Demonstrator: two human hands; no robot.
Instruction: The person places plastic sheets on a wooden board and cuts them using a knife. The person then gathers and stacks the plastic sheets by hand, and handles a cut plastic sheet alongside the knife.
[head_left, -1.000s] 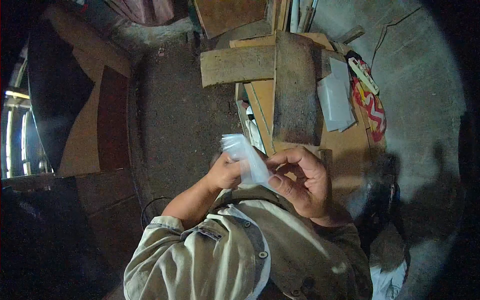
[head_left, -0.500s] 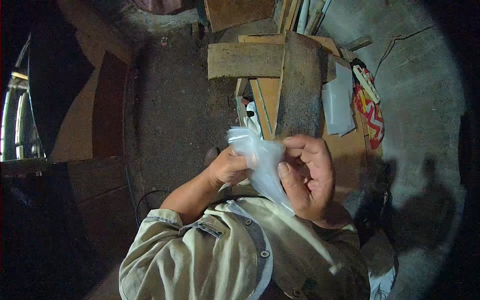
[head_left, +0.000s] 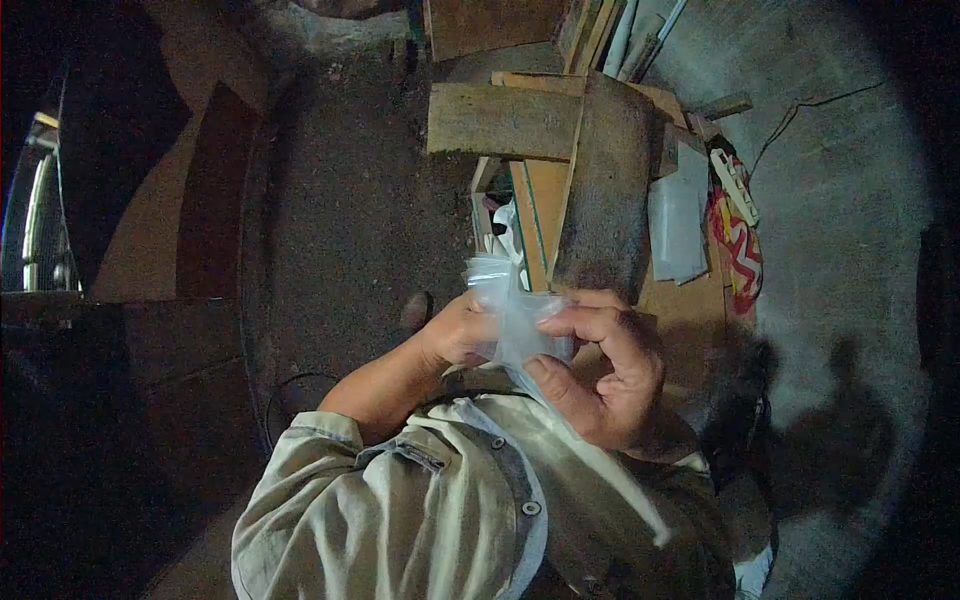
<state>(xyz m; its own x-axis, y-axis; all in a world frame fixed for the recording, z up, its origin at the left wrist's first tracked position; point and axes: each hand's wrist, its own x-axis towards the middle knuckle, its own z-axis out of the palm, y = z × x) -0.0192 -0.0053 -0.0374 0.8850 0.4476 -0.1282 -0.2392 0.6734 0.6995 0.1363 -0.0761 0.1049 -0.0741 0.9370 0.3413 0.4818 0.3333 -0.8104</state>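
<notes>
A stack of clear plastic bags [head_left: 515, 335], blurred by motion, is held in front of my shirt. My left hand [head_left: 465, 330] is closed around the left side of the stack, and the bags' ends [head_left: 489, 268] fan out above it. On the other side, my right hand [head_left: 610, 370] has its fingers curled at the right part of the bags. Its index fingertip lies over the plastic and its thumb sits at the lower edge, with a gap between them. The far faces of the bags and some fingertips are hidden.
Wooden boards [head_left: 605, 180] lie across a box ahead, with a white item [head_left: 507, 235] inside. Flat translucent sheets [head_left: 678, 230] rest on cardboard at right, beside a red and yellow packet [head_left: 740, 255] and a white strip [head_left: 735, 187]. Pipes [head_left: 620, 40] lean at the back.
My right hand's index finger has moved left and down onto the bags, and its thumb has shifted slightly left. The bags bunch more closely between my hands. My left hand keeps its hold.
</notes>
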